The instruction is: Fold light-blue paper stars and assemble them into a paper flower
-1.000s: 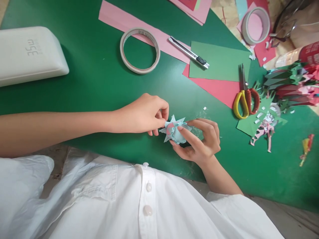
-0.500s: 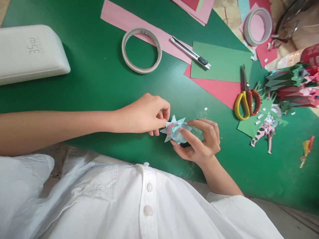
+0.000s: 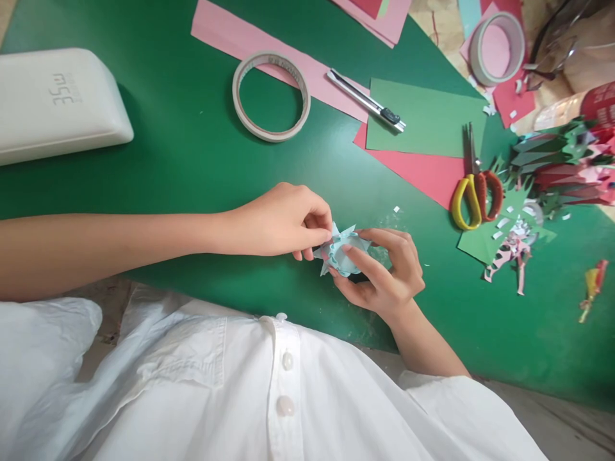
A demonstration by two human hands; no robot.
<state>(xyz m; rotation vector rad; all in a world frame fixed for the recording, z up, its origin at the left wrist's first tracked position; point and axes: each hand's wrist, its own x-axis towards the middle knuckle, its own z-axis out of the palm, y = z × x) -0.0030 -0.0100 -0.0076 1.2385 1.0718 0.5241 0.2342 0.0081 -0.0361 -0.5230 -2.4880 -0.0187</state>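
A small light-blue paper flower [image 3: 337, 260] with pointed petals and a round, hollow-looking body is between my hands, just above the green table. My right hand [image 3: 389, 272] grips its body, thumb below and fingers over the top and far side. From the left, my left hand [image 3: 298, 221] pinches at the petals with thumb and forefinger, its other fingers curled under. A pink patch shows faintly among the petals, partly covered by the left fingertips. Whether a separate small piece sits in that pinch is hidden.
Beyond my hands lie a tape roll [image 3: 271, 133], a box cutter [image 3: 368, 102], a green paper sheet [image 3: 425, 118] and red paper [image 3: 423, 174]. Scissors [image 3: 473, 189] rest beside paper scraps [image 3: 516, 246] at right. A white power bank [image 3: 62, 109] is at left; finished-looking paper flowers [image 3: 567, 163] lie far right.
My left hand has shifted slightly right, its fingertips now over the petals and covering more of the pink patch. My right hand keeps its hold; the flower has turned or tilted a little.
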